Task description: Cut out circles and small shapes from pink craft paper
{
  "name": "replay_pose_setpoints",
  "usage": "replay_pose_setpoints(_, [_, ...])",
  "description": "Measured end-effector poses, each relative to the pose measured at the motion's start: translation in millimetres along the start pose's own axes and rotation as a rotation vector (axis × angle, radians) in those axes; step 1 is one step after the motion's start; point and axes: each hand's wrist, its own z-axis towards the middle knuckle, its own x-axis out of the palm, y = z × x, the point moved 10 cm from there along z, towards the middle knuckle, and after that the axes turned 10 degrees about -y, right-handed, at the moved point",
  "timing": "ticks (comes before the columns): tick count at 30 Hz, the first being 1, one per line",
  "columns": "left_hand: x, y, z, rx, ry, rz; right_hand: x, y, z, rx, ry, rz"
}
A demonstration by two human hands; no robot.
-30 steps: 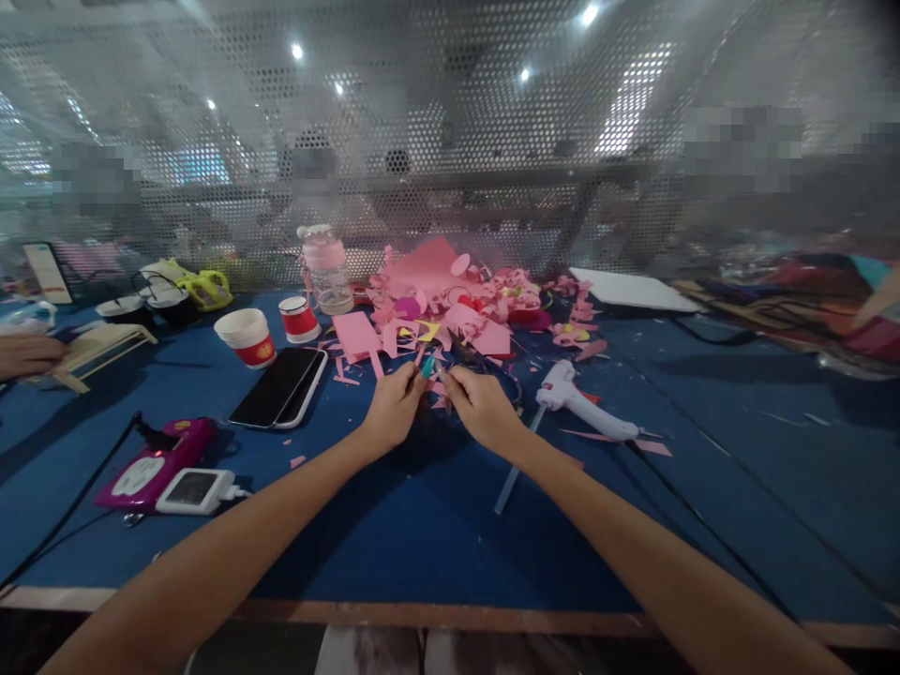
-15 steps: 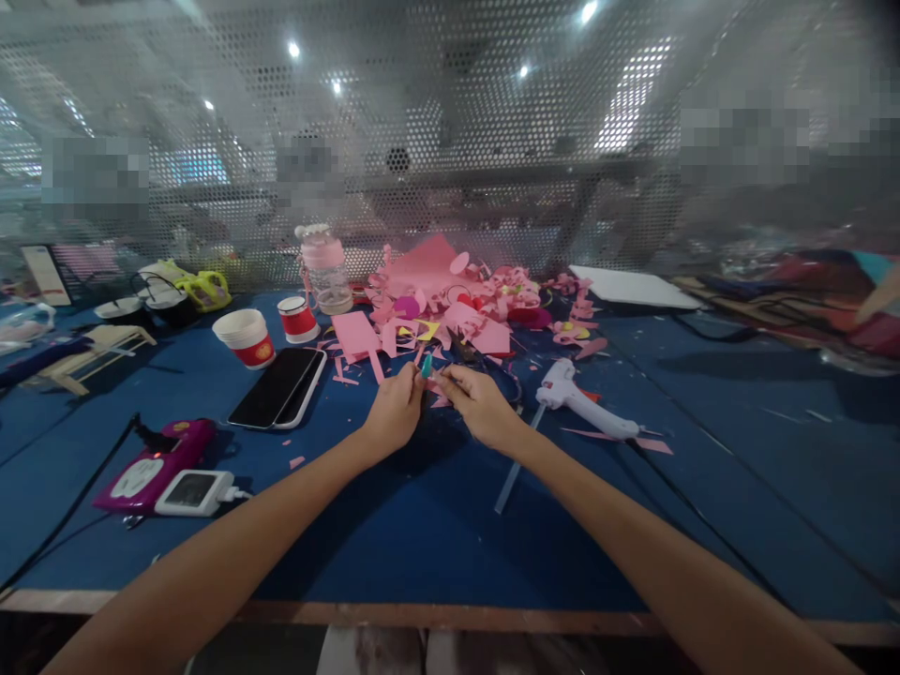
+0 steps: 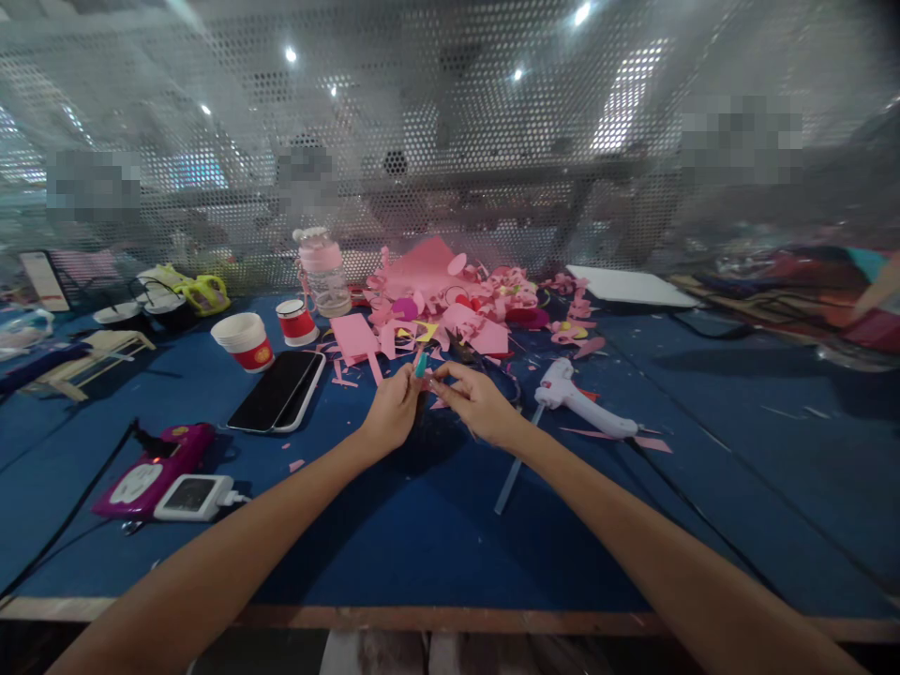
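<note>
In front of me, over the middle of the table, my left hand [image 3: 392,410] is closed in a pinch round a small teal piece [image 3: 421,364]. Its upper end sticks out above the thumb; I cannot make out exactly what it is. Close beside it, my right hand [image 3: 476,401] has thumb and forefinger pinched together at a tiny pinkish bit next to the teal piece. Whether that bit is separate is too small to tell. Behind both hands lies a heap of pink paper scraps [image 3: 485,333], with scissors [image 3: 460,347] partly hidden among them.
To the right lies a white glue gun [image 3: 587,408] with a clear glue stick [image 3: 510,483] and a cord. On the left are a phone [image 3: 277,392], paper cups [image 3: 243,339], a purple power strip [image 3: 158,473] and a white charger [image 3: 193,497]. A clear bottle [image 3: 323,272] stands behind.
The teal piece shows a little more above my left thumb. My right fingers have shifted slightly left and closer to it. The objects on the table stay in place.
</note>
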Motion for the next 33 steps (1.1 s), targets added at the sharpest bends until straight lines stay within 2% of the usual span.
replay_pose_setpoints(5, [4.8, 1, 0, -0.043, 0.063, -0.089, -3, 5, 1, -0.08, -0.006, 0.003])
replay_pose_setpoints(12, [-0.3, -3, 1, -0.053, 0.046, -0.101, -5, 3, 3, -0.123, -0.03, -0.062])
replay_pose_setpoints(23, [-3.7, 9, 2, -0.171, -0.035, -0.282, 0, -5, 4, -0.121, 0.0, -0.081])
replay_pose_setpoints(28, [-0.2, 12, 4, -0.203, 0.011, -0.258, 1, -6, 3, -0.093, 0.016, -0.099])
replay_pose_setpoints(33, [6.6, 14, 5, -0.247, 0.075, -0.337, -6, -13, 3, -0.002, -0.023, -0.109])
